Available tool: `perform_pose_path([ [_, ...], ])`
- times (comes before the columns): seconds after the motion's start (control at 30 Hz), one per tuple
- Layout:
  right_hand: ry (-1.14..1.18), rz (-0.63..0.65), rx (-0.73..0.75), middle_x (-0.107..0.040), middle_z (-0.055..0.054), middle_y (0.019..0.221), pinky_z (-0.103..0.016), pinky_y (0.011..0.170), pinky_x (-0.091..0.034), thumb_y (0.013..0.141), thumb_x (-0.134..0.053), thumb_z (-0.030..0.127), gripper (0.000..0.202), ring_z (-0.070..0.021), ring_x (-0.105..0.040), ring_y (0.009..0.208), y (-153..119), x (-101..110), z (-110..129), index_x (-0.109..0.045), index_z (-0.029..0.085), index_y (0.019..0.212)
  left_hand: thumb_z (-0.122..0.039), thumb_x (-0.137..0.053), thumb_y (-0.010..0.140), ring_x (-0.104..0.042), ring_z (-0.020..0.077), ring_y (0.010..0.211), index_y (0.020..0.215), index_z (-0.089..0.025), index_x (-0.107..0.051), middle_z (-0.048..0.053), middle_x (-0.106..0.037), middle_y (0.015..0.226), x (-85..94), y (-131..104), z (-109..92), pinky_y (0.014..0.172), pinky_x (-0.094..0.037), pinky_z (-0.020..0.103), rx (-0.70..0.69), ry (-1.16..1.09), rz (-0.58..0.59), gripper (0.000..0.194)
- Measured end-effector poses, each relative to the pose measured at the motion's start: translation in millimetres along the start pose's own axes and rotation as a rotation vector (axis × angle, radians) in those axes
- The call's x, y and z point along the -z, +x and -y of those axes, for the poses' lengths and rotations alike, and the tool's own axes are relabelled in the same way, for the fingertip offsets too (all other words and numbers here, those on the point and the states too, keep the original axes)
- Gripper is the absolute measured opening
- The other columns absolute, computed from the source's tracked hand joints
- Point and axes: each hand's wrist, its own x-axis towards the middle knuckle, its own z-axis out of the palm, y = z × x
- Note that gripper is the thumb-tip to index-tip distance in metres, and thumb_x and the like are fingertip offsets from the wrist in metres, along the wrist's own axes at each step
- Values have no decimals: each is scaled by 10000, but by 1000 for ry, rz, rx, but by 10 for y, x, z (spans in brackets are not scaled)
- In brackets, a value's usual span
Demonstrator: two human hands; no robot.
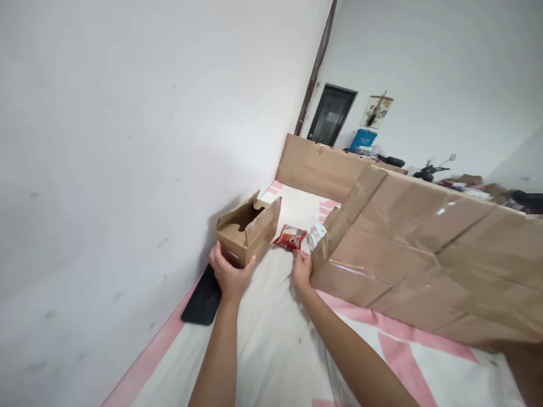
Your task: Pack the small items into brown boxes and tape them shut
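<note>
My left hand is wrapped round the near end of a small cardboard box, thumb on the right side and fingers on the left. The box stands close to the wall with its top flaps raised and a dark opening between them. My right hand is closed, its fingertips pinching the near corner of a red snack packet that lies to the right of the box. Just beyond that hand, a white and pale-green packet rests against the large cardboard.
A black flat object lies by the wall, left of my left wrist. Large taped cardboard stands along the right, and another cardboard panel closes the far end. White and pink cloth covers the surface.
</note>
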Motion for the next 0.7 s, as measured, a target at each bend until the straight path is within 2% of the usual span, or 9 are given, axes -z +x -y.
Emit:
perform_pose_path([
  [0.1, 31, 12, 27, -641, -150, 1162, -460, 1040, -499, 959, -454, 392, 389, -268, -627, 1122, -477, 417, 93, -743, 139, 1014, -547, -794, 707, -434, 416, 1361, 1523, -81, -293, 246, -447, 1403, -30, -36, -51, 1143, -394, 571, -43, 85, 71, 1065],
  [0.2, 155, 129, 138, -578, -128, 1334, -422, 1066, -491, 913, -562, 390, 378, -250, -614, 1189, -855, 861, 221, -703, 204, 1210, -543, -785, 717, -441, 401, 1358, 1520, -103, -296, 232, -460, 1418, -135, -138, -97, 1146, -392, 546, -50, 97, 213, 1038],
  [0.23, 223, 142, 107, -544, -118, 1393, -416, 1083, -482, 899, -588, 398, 417, -244, -603, 1216, -939, 979, 242, -666, 230, 1273, -544, -789, 711, -441, 396, 1361, 1520, -109, -289, 229, -458, 1431, -181, -188, -114, 1146, -391, 537, -59, 84, 270, 1046],
  [0.33, 391, 93, -257, -528, -100, 1436, -425, 1131, -443, 851, -604, 460, 512, -255, -548, 1313, -1023, 1138, 226, -591, 260, 1322, -523, -813, 681, -384, 416, 1411, 1520, -117, -257, 243, -407, 1497, -309, -368, -197, 1170, -331, 570, -32, 40, 415, 1085],
  [0.4, 427, 105, -483, -593, -114, 1366, -470, 1098, -469, 839, -550, 522, 512, -287, -531, 1339, -968, 1076, 209, -601, 252, 1271, -482, -826, 664, -329, 438, 1447, 1514, -104, -246, 267, -365, 1527, -354, -488, -291, 1188, -277, 598, 12, 17, 460, 1096],
  [0.47, 468, 177, -561, -652, -119, 1293, -490, 1029, -515, 849, -482, 578, 507, -299, -557, 1312, -884, 935, 264, -629, 252, 1208, -434, -834, 647, -313, 437, 1462, 1500, -79, -243, 288, -358, 1524, -340, -575, -411, 1198, -265, 587, 33, -14, 483, 1097],
  [0.53, 530, 248, -582, -673, -100, 1291, -476, 1014, -522, 860, -444, 606, 512, -283, -567, 1303, -830, 805, 419, -638, 260, 1184, -406, -835, 631, -329, 430, 1458, 1484, -66, -244, 293, -374, 1501, -247, -599, -530, 1199, -279, 572, 41, -44, 494, 1092],
  [0.6, 589, 316, -572, -662, -77, 1341, -473, 1045, -496, 859, -466, 616, 508, -271, -536, 1338, -849, 770, 630, -638, 271, 1189, -390, -834, 609, -347, 436, 1447, 1467, -68, -249, 288, -396, 1472, -58, -555, -622, 1193, -284, 591, 61, -79, 497, 1088],
  [0.7, 642, 445, -550, -618, -71, 1413, -507, 1085, -444, 813, -603, 607, 490, -297, -482, 1387, -1039, 999, 878, -664, 278, 1171, -380, -850, 555, -344, 458, 1445, 1439, -88, -274, 277, -409, 1454, 399, -458, -714, 1188, -282, 625, 87, -158, 513, 1094],
])
